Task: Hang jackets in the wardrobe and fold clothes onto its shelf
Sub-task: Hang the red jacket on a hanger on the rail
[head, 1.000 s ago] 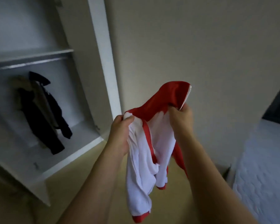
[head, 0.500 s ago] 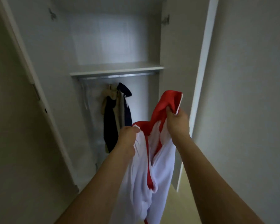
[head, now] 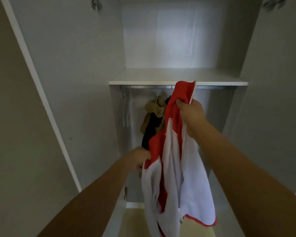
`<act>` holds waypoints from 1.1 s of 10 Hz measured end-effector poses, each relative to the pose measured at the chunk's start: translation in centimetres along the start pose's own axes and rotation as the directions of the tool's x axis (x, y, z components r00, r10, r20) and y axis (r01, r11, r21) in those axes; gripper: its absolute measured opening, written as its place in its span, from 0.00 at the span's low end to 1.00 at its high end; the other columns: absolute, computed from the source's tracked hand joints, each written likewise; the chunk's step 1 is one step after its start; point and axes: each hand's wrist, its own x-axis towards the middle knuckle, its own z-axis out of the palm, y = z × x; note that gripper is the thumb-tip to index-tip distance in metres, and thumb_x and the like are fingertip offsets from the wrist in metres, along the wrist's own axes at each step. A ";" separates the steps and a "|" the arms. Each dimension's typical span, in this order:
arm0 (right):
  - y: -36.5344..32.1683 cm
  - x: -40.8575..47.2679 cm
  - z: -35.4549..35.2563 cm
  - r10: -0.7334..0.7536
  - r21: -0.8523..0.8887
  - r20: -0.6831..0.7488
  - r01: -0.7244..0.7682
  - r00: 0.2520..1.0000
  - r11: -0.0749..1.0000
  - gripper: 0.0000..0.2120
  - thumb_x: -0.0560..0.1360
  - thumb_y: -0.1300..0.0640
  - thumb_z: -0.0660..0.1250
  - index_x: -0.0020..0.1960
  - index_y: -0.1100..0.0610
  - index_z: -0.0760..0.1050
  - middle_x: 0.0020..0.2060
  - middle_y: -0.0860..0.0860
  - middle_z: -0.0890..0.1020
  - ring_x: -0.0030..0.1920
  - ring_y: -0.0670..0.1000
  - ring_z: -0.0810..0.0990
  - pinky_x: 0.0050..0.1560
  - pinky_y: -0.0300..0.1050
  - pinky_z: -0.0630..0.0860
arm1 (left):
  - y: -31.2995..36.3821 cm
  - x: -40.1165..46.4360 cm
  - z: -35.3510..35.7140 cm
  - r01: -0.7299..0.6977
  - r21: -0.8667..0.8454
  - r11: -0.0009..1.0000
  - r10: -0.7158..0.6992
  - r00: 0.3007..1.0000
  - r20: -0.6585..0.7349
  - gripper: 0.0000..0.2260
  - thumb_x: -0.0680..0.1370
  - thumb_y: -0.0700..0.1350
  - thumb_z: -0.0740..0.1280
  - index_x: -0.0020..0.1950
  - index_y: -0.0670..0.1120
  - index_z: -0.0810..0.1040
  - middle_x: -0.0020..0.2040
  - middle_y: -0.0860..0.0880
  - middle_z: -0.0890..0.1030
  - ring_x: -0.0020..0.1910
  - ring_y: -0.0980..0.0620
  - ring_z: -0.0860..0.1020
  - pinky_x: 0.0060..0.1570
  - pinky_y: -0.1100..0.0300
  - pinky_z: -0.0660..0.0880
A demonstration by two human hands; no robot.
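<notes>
As the view swings square onto the open wardrobe [head: 85, 69], the right hand [head: 190, 112] grips the red-and-white jacket [head: 174, 177] by its collar below the shelf [head: 143, 82]; the left hand [head: 138, 159], now lower, pinches its shoulder. Hanging appears next.

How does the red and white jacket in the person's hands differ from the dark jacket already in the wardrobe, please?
The red and white jacket is gripped by the right hand and left hand in front of the wardrobe; the dark jacket hangs inside from the rail. The red and white jacket is bright and bunched; the dark jacket is black with tan parts. Both hang below the shelf.
</notes>
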 end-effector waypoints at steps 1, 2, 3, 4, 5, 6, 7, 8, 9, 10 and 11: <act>1.6 6.1 1.5 -0.037 -0.092 0.048 0.041 0.998 0.995 0.02 0.79 0.54 0.64 0.50 0.51 0.74 0.40 0.44 0.79 0.39 0.44 0.79 0.35 0.32 0.74 | 4.3 9.0 -4.3 -0.053 0.240 0.969 0.089 0.986 -0.138 0.12 0.80 0.39 0.60 0.35 0.46 0.68 0.34 0.49 0.72 0.29 0.54 0.71 0.22 0.65 0.70; 3.7 12.1 3.7 -0.047 -0.233 0.101 0.069 0.994 0.970 0.10 0.79 0.52 0.64 0.59 0.53 0.75 0.44 0.45 0.79 0.39 0.42 0.77 0.39 0.33 0.73 | 9.4 17.8 -8.9 -0.075 0.243 0.967 0.147 0.944 -0.295 0.08 0.82 0.43 0.59 0.44 0.47 0.74 0.41 0.48 0.72 0.40 0.50 0.75 0.32 0.65 0.67; 5.6 17.2 6.5 0.042 -0.370 0.206 0.038 0.978 0.928 0.14 0.79 0.54 0.64 0.63 0.57 0.75 0.51 0.52 0.81 0.43 0.48 0.79 0.42 0.35 0.76 | 12.7 26.0 -12.5 -0.007 0.246 0.969 0.100 0.925 -0.367 0.19 0.81 0.44 0.60 0.69 0.37 0.70 0.64 0.40 0.75 0.64 0.39 0.74 0.56 0.53 0.75; 7.3 21.6 8.2 0.132 -0.483 0.254 0.007 0.958 0.876 0.13 0.78 0.54 0.65 0.57 0.62 0.77 0.50 0.58 0.82 0.47 0.57 0.81 0.46 0.42 0.78 | 14.1 31.7 -14.6 0.082 0.328 0.941 0.085 0.881 -0.466 0.26 0.79 0.47 0.61 0.74 0.38 0.61 0.68 0.39 0.71 0.64 0.39 0.73 0.58 0.51 0.72; 9.0 25.6 8.7 0.188 -0.491 0.254 -0.041 0.949 0.870 0.07 0.78 0.55 0.66 0.49 0.59 0.78 0.40 0.52 0.81 0.39 0.50 0.80 0.34 0.29 0.75 | 14.6 37.4 -15.5 0.138 0.295 0.945 0.009 0.894 -0.447 0.17 0.81 0.47 0.59 0.65 0.38 0.71 0.68 0.40 0.72 0.58 0.40 0.75 0.62 0.51 0.69; 10.3 28.0 8.6 0.231 -0.471 0.252 -0.090 0.940 0.878 0.05 0.77 0.55 0.66 0.43 0.53 0.76 0.37 0.48 0.79 0.36 0.44 0.78 0.29 0.25 0.73 | 14.6 40.5 -15.8 0.162 0.287 0.944 -0.052 0.933 -0.356 0.15 0.83 0.43 0.56 0.65 0.37 0.72 0.62 0.41 0.75 0.56 0.43 0.76 0.56 0.55 0.72; 10.7 29.2 8.3 0.293 -0.495 0.271 -0.128 0.917 0.859 0.07 0.77 0.54 0.67 0.44 0.58 0.77 0.38 0.51 0.80 0.37 0.47 0.80 0.31 0.29 0.75 | 14.9 41.0 -15.5 -0.008 0.033 0.999 0.023 0.877 -0.480 0.16 0.82 0.40 0.56 0.69 0.36 0.71 0.66 0.38 0.75 0.65 0.41 0.74 0.59 0.55 0.72; 10.7 29.6 8.2 0.328 -0.522 0.288 -0.139 0.900 0.842 0.06 0.77 0.54 0.67 0.42 0.54 0.76 0.38 0.50 0.81 0.36 0.47 0.79 0.32 0.31 0.75 | 14.2 40.2 -15.7 -0.074 0.267 0.961 0.216 0.803 -0.555 0.14 0.84 0.38 0.53 0.69 0.36 0.68 0.69 0.38 0.71 0.69 0.43 0.69 0.72 0.54 0.59; 10.5 29.3 7.5 0.331 -0.460 0.290 -0.172 0.898 0.871 0.05 0.78 0.56 0.66 0.50 0.58 0.77 0.43 0.52 0.80 0.41 0.50 0.79 0.43 0.39 0.76 | 13.0 36.2 -14.5 -0.116 0.298 0.947 0.275 0.770 -0.575 0.14 0.83 0.35 0.52 0.65 0.35 0.70 0.66 0.39 0.74 0.63 0.46 0.74 0.67 0.56 0.65; 10.5 28.6 6.2 0.338 -0.466 0.280 -0.180 0.899 0.866 0.10 0.78 0.56 0.65 0.57 0.60 0.75 0.49 0.57 0.80 0.50 0.57 0.80 0.52 0.48 0.77 | 12.1 29.7 -12.8 -0.083 0.114 0.990 0.136 0.773 -0.620 0.15 0.82 0.40 0.55 0.62 0.36 0.75 0.60 0.37 0.78 0.52 0.44 0.78 0.43 0.62 0.72; 10.8 27.9 4.5 0.368 -0.491 0.282 -0.197 0.886 0.849 0.19 0.78 0.57 0.66 0.66 0.64 0.71 0.58 0.61 0.77 0.56 0.59 0.77 0.56 0.50 0.75 | 9.6 22.6 -11.2 -0.012 0.187 0.982 0.130 0.764 -0.632 0.14 0.81 0.42 0.57 0.58 0.37 0.77 0.56 0.36 0.80 0.55 0.38 0.78 0.51 0.53 0.74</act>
